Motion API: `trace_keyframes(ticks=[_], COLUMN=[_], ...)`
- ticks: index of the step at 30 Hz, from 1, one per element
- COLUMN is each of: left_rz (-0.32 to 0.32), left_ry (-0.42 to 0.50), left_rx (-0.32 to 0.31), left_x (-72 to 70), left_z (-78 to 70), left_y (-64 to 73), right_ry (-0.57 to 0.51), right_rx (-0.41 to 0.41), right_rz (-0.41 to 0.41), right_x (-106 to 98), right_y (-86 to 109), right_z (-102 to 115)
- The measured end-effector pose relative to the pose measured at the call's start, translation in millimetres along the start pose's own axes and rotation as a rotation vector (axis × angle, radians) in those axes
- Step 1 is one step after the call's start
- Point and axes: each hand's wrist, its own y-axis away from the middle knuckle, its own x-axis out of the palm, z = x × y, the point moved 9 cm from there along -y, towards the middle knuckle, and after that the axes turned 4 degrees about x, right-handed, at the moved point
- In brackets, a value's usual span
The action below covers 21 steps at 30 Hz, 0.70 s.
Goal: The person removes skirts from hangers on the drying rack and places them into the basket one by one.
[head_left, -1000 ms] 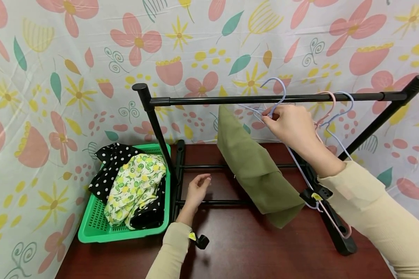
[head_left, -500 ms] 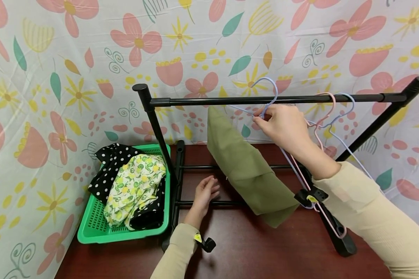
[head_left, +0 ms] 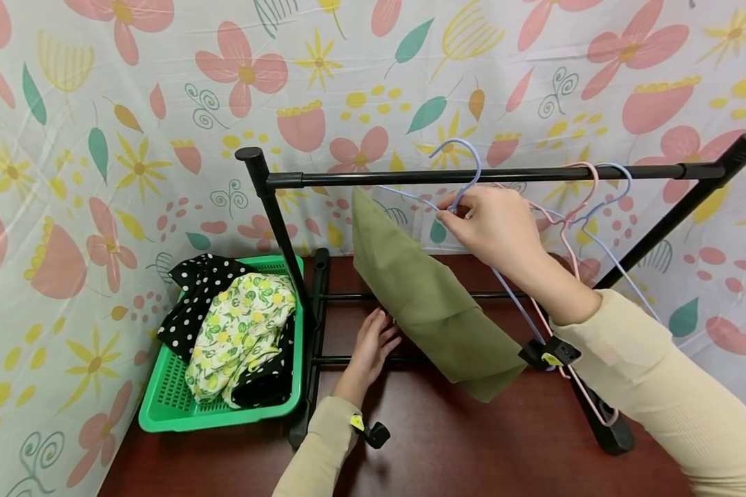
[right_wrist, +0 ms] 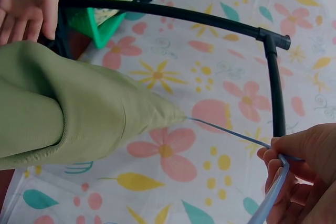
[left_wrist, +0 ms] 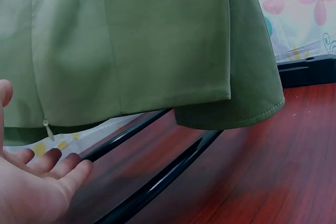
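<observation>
An olive-green garment (head_left: 429,297) hangs tilted on one arm of a light-blue hanger (head_left: 478,162). My right hand (head_left: 503,228) pinches that hanger at the base of its hook, just under the black rail (head_left: 379,179); in the right wrist view the blue wire (right_wrist: 226,129) runs from my fingers into the garment. The hook's curve stands above the rail; whether it rests on it I cannot tell. My left hand (head_left: 369,352), fingers spread, is beside the garment's lower left edge. In the left wrist view a small zip pull (left_wrist: 48,129) hangs at that edge, above the fingers.
On the rail's right part hang a pink hanger (head_left: 590,186) and another blue hanger (head_left: 624,190). A green basket (head_left: 224,417) with polka-dot cloth (head_left: 193,304) and lemon-print cloth (head_left: 242,331) stands left of the rack, on a dark red table (head_left: 447,449).
My right hand has carried the blue hanger and the green garment leftward along the rail. My left hand has moved right and slightly up, closer to the garment's edge, its fingers spreading.
</observation>
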Motion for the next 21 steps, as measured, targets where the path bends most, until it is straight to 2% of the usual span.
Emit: trace_keyframes(ticks=[8,16,21], left_rz=[0.011,0.080,0.085], left_ry=[0.057,0.110,0.123], left_rx=[-0.004,-0.021,-0.009], left_x=[5.2,11.5,12.3], left_z=[3.2,6.7,4.3], left_y=[0.3,1.7,3.3], right_ry=[-0.014,-0.052,-0.037], right_rx=[-0.051,-0.067,-0.069], right_rz=[-0.003,0.008,0.008], right_x=[1,1,1], right_y=[3.9,7.0,6.9], right_z=[10,17,16])
